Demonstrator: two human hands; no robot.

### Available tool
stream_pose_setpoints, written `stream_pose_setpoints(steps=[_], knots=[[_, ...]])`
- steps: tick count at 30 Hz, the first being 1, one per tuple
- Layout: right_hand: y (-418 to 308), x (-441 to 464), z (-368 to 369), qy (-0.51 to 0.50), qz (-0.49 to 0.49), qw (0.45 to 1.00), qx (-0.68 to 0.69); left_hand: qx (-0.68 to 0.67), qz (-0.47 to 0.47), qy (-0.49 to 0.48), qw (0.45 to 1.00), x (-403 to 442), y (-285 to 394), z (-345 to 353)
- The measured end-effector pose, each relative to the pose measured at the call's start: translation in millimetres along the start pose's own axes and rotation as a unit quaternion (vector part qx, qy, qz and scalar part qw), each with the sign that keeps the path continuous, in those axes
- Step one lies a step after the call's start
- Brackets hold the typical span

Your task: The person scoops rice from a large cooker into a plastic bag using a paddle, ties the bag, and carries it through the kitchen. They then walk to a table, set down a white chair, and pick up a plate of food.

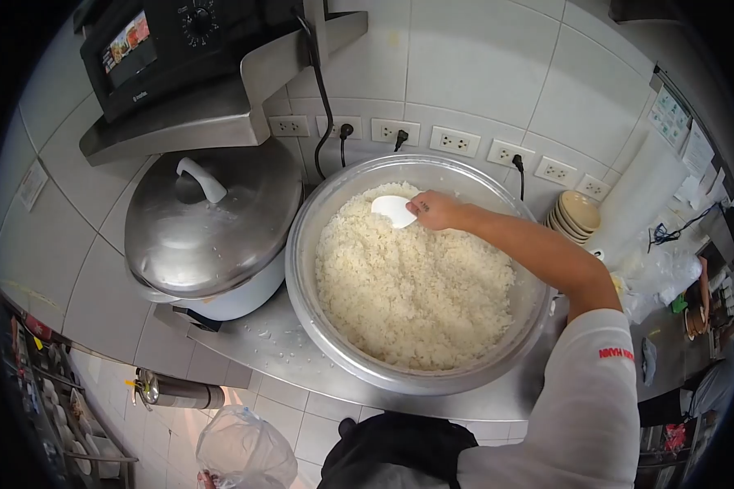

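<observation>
My right hand is closed around a white rice paddle, whose flat blade touches the rice at the far side of the basin. Cooked white rice is heaped inside the large round metal basin. At the bottom edge, a clear plastic bag hangs in front of the counter, to the left of my black apron. Only a small part of my left hand shows there, closed on the bag; most of it is cut off by the frame.
Left of the basin stands a rice cooker with a domed metal lid. Above it, a black microwave sits on a metal shelf. Stacked bowls and plastic wrapping are on the right. Wall outlets with plugged cords line the back.
</observation>
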State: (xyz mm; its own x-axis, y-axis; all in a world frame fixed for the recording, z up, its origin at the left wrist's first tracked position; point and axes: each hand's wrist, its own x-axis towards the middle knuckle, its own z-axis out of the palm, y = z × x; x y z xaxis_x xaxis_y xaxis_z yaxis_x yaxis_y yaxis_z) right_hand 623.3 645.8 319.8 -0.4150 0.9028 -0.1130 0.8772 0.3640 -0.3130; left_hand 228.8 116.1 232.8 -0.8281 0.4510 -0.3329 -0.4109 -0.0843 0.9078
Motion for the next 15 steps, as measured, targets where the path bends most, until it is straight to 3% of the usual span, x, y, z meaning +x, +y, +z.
stream_pose_setpoints(steps=[6, 8, 15], knots=[[-37.1, 9.3, 15.7, -0.06, -0.09, 0.994, -0.017, 0.031, 0.025, -0.029, 0.999, 2.7, 8.5, 12.1], [-47.3, 7.0, 11.3, -0.087, -0.101, 0.991, -0.006, 0.035, 0.052, 0.043, 0.997, -4.7, 9.7, 15.6], [-53.7, 1.8, 18.8, -0.164, -0.147, 0.975, -0.019, 0.033, 0.038, 0.049, 0.998, -3.6, 2.5, 8.4]])
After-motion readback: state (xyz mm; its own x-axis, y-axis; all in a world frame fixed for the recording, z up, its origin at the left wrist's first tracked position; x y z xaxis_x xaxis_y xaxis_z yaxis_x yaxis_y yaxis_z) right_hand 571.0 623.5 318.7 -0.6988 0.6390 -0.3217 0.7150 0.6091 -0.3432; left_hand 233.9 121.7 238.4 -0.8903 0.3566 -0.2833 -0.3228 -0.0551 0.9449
